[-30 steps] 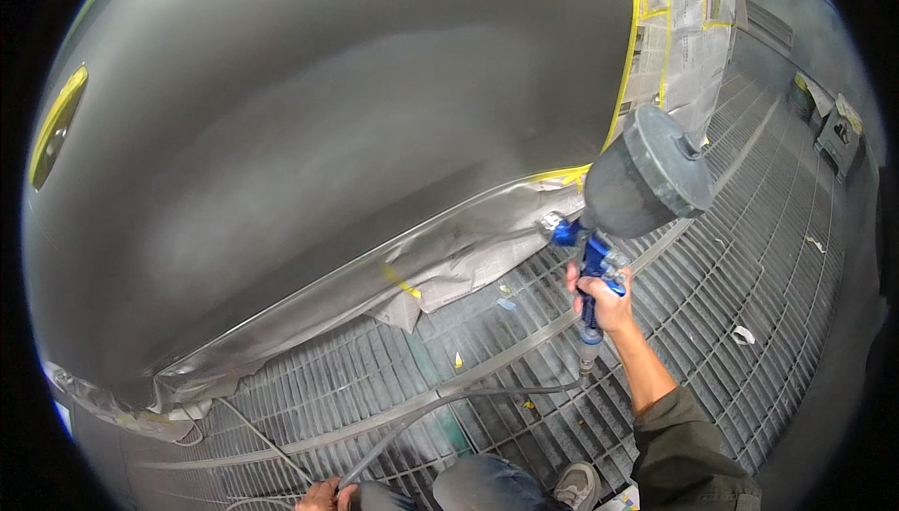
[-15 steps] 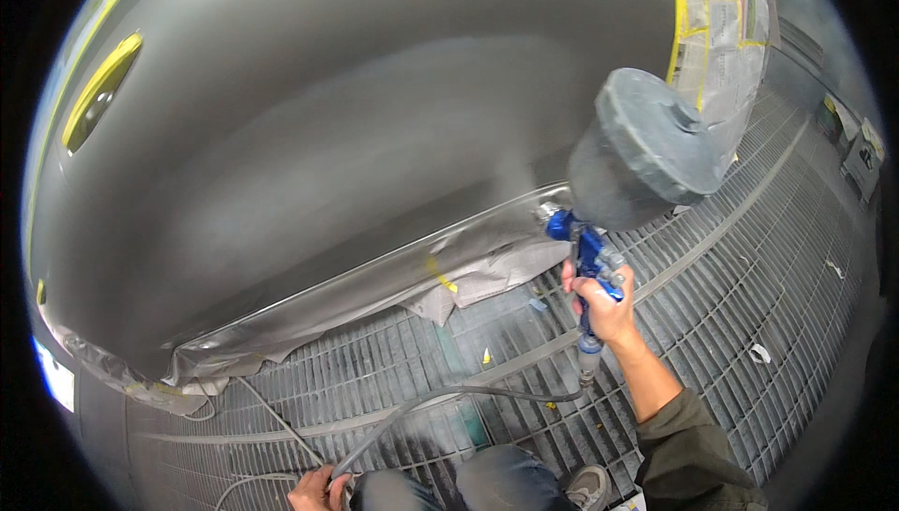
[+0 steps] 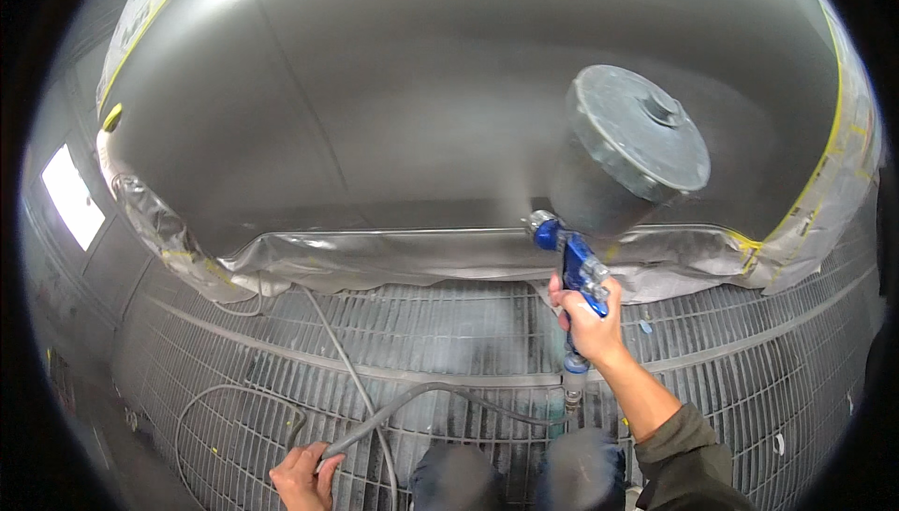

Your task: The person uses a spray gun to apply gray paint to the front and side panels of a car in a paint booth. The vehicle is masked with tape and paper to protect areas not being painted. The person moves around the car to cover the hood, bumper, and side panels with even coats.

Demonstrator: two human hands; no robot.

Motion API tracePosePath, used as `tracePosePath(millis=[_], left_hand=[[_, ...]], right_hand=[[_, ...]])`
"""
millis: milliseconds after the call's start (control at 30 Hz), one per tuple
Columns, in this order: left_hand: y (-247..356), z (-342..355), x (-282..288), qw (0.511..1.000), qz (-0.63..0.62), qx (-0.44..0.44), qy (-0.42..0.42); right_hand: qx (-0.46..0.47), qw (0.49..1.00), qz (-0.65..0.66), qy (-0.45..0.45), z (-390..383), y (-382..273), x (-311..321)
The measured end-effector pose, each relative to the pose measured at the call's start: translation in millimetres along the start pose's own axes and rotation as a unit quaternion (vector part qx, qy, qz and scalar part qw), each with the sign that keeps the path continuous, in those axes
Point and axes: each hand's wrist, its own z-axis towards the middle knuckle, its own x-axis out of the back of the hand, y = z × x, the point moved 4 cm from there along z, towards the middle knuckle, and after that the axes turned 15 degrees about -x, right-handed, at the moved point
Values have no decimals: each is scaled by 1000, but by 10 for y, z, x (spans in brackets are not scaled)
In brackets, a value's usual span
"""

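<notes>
My right hand (image 3: pixel 588 322) is wrapped round the handle of a blue spray gun (image 3: pixel 579 267), its fingers at the trigger. A large grey paint cup (image 3: pixel 632 141) with a round lid sits tilted on top of the gun. The nozzle points at the lower part of a dark grey, shiny car body panel (image 3: pixel 403 127), and a faint mist hangs in front of it. From the foot of the handle a grey air hose (image 3: pixel 403 408) runs left to my left hand (image 3: pixel 304 478), closed around it near the bottom edge.
Masking film (image 3: pixel 421 256) hangs along the panel's lower edge. Yellow tape (image 3: pixel 824 169) and paper border its sides. Below is a slatted metal floor grating (image 3: pixel 281 370), with a thinner hose (image 3: pixel 342 352) and hose loops on it. A bright window (image 3: pixel 73 197) shows at left.
The view has swung to the right and levelled along the panel. The spray gun now stands nearer the panel's middle. My left hand still grips the hose, farther out from my knees.
</notes>
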Motion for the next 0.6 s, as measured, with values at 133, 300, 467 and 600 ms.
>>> tracePosePath(millis=[133, 300, 467, 600], left_hand=[[-362, -176, 195, 999, 35, 13, 31], [-529, -251, 345, 997, 59, 33, 46], [-474, -182, 244, 996, 73, -37, 41], [-314, -114, 18, 997, 50, -62, 6]], right_hand=[[7, 990, -51, -131, 132, 83, -742], [-39, 963, -28, -264, 176, -92, -1380], [-13, 960, -39, -278, 289, -464, -1167], [43, 986, -18, -161, 189, -632, -471]])
